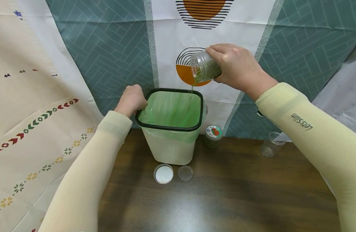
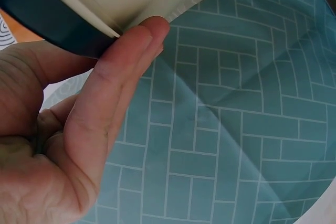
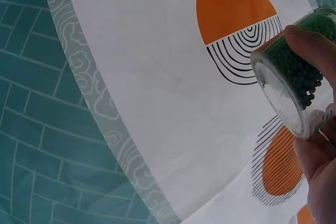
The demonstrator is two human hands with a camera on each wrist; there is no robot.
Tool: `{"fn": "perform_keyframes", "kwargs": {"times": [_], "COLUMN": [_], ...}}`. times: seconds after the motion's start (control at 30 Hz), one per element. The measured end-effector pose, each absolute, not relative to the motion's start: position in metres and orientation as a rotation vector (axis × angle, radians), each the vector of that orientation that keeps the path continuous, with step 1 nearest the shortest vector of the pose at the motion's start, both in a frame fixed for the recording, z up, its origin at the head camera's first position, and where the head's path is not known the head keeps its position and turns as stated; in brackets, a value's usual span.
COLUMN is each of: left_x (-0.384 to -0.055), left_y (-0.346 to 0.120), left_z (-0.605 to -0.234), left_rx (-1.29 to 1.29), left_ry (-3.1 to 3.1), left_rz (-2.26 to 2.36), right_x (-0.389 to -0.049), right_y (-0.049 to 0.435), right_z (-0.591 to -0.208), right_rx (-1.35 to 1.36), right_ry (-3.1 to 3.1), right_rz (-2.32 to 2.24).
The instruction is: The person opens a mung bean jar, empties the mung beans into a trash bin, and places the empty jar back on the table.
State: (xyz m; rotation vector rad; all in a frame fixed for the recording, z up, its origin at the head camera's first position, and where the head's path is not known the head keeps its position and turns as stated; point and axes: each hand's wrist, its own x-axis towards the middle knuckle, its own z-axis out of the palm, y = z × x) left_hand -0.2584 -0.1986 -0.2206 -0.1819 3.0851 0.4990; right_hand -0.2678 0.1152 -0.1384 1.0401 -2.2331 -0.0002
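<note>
The right hand point(image 1: 235, 66) held the clear jar point(image 1: 209, 66) above the far right corner of the bin point(image 1: 172, 146), thumb and fingers curled round its sides; the jar lay tipped almost level, its long axis running across the head view, mouth to the left and the hand at the other end; green grains point(image 1: 197, 76) spilled from its lower lip toward the black rim point(image 1: 169, 128), though whether they fell just inside the far edge could not be told; the left hand point(image 1: 132, 100), farther from the jar, pinched the rim at the bin's left side; a green bag point(image 1: 175, 108) lined the bin.

The right sleeve point(image 1: 325, 138) carried dark lettering that read as "Let'sSlim"; a second jar point(image 1: 212, 142) stood just right of the bin, its lid point(image 1: 214, 131) showing a red, tomato-like picture and no legible words; a pale patch point(image 3: 321, 120) on the held jar, in the right wrist view, had marks too small to read.
</note>
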Motion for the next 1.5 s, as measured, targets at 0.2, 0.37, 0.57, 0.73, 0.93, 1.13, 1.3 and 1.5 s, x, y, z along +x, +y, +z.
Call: {"fn": "perform_keyframes", "kwargs": {"times": [0.2,0.37,0.57,0.73,0.93,1.13,1.3,1.5], "left_x": [-0.2574,-0.2556,-0.2556,-0.2549,-0.2566,-0.2573,-0.2575,-0.2573], "left_y": [-0.1979,-0.1983,-0.1988,-0.2012,-0.1995,-0.198,-0.1965,-0.1966], "left_z": [-0.2198,-0.2195,-0.2191,-0.2172,-0.2186,-0.2202,-0.2203,-0.2207], "left_rx": [-0.184,-0.185,-0.183,-0.171,-0.167,-0.179,-0.171,-0.178], "left_ry": [3.086,3.084,3.088,3.102,3.091,3.099,3.099,3.102], "left_rz": [0.505,0.523,0.531,0.523,0.519,0.503,0.513,0.519], "right_x": [-0.2669,-0.2665,-0.2664,-0.2664,-0.2672,-0.2689,-0.2673,-0.2665], "right_y": [0.1131,0.1127,0.1126,0.1109,0.1121,0.1114,0.1113,0.1104], "right_z": [-0.1385,-0.1384,-0.1384,-0.1371,-0.1378,-0.1385,-0.1384,-0.1384], "right_rx": [1.033,1.025,1.024,1.032,1.028,1.051,1.048,1.051], "right_ry": [-2.254,-2.261,-2.262,-2.253,-2.262,-2.23,-2.233,-2.229], "right_rz": [0.0,-0.015,-0.01,-0.002,-0.008,-0.004,-0.002,-0.001]}}
